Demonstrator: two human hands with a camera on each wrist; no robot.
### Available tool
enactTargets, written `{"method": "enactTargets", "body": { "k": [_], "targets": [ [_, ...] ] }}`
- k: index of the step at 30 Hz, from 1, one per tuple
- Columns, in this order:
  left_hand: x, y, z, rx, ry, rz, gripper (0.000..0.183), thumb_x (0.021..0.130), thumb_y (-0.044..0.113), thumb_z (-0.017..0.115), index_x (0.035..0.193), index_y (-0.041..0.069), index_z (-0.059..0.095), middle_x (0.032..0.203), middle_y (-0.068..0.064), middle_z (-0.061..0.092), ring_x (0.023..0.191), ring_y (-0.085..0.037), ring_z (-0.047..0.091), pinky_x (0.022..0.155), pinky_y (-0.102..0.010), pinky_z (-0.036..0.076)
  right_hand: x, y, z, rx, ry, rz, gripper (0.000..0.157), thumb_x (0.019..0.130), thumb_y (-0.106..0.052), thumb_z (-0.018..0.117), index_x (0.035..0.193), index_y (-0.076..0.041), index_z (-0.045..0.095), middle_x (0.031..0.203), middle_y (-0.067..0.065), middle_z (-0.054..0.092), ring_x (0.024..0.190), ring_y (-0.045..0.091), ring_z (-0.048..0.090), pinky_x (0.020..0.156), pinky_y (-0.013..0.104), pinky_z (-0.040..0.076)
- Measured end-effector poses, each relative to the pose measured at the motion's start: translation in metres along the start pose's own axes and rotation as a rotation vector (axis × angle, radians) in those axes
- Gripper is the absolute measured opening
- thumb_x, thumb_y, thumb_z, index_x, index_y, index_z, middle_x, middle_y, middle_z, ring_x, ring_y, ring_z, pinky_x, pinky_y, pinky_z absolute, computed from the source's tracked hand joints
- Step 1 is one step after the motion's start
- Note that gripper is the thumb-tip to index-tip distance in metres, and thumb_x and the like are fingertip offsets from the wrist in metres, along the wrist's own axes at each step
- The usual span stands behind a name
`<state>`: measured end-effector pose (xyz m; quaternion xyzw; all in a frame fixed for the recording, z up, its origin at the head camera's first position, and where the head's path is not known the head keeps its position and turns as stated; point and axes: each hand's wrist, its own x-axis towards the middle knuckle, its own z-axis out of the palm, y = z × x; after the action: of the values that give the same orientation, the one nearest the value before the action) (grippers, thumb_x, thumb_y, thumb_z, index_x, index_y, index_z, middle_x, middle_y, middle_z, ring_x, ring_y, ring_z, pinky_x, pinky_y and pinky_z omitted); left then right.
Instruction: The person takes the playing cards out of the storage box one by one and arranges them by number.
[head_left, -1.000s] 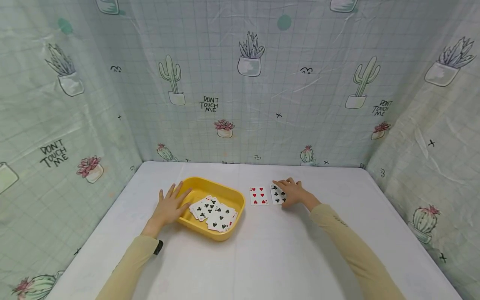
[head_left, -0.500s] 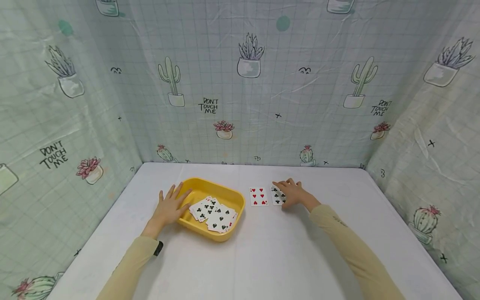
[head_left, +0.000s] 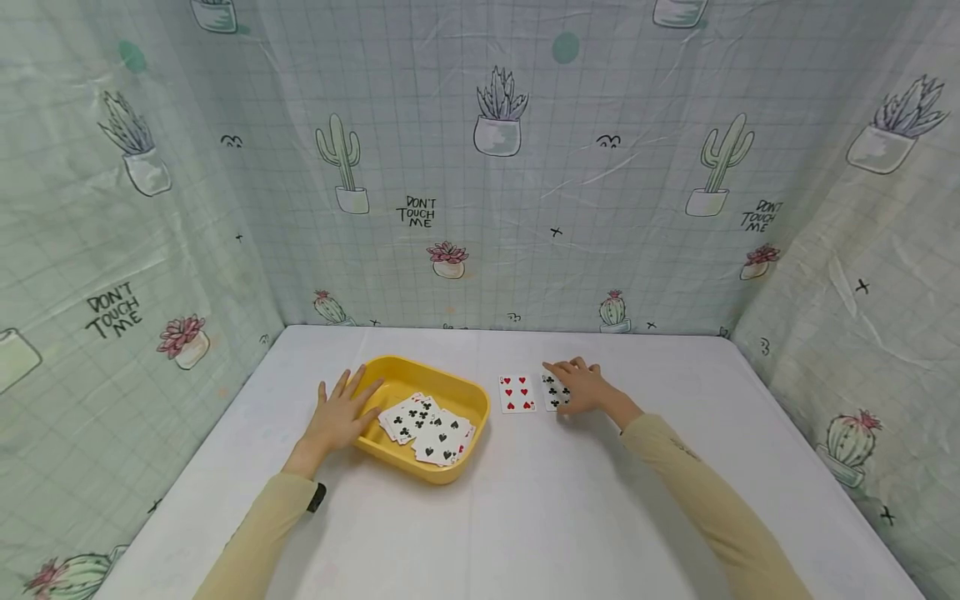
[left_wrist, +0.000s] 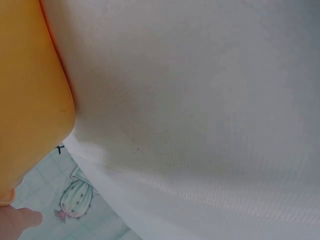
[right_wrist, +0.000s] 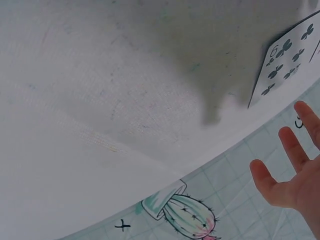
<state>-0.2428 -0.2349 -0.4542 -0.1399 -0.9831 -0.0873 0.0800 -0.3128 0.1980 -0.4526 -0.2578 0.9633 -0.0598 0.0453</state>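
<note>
In the head view, a yellow tray [head_left: 450, 473] stands left of centre with a loose pile of face-up playing cards [head_left: 431, 429] in it. My left hand [head_left: 340, 417] lies over its left rim with the fingers spread. The left wrist view shows the tray's outer wall [left_wrist: 30, 85] and part of a finger [left_wrist: 20, 220]. Right of the tray, a six of hearts [head_left: 517, 394] lies face up on the table. Beside it is a six of clubs [head_left: 553, 392], partly covered by my right hand [head_left: 585, 387]. In the right wrist view, extended fingers [right_wrist: 295, 150] show near that card.
The white table [head_left: 525, 517] reaches back to a cloth backdrop [head_left: 480, 200] printed with potted cacti. Further cloth hangs along the table's left and right sides. A dark band [head_left: 317, 497] sits at my left wrist.
My right hand has shifted very slightly left over the six of clubs. The left hand, the tray and the other cards stay where they were.
</note>
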Motion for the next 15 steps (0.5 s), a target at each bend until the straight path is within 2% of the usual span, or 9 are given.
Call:
{"method": "enactTargets", "body": {
  "k": [8, 15],
  "targets": [
    [0.0, 0.0, 0.0, -0.006, -0.005, -0.006, 0.052, 0.091, 0.037, 0.045, 0.138, 0.018, 0.035, 0.148, -0.017, 0.018, 0.133, -0.044, 0.015, 0.1, -0.07, 0.005, -0.001, -0.013, -0.003, 0.014, 0.069, -0.015, 0.076, 0.075, -0.03, 0.063, 0.14, -0.014, 0.028, 0.134, 0.011, 0.042, 0.117, 0.034, 0.036, 0.082, 0.054, 0.032],
    [0.001, 0.0, 0.0, -0.006, -0.015, -0.01, 0.052, 0.091, 0.037, 0.044, 0.138, 0.018, 0.034, 0.148, -0.017, 0.017, 0.134, -0.044, 0.014, 0.1, -0.07, 0.005, -0.004, -0.034, -0.014, 0.023, 0.12, -0.049, 0.073, 0.075, -0.026, 0.063, 0.139, -0.012, 0.03, 0.133, 0.013, 0.043, 0.115, 0.033, 0.039, 0.086, 0.058, 0.032]
  ]
}}
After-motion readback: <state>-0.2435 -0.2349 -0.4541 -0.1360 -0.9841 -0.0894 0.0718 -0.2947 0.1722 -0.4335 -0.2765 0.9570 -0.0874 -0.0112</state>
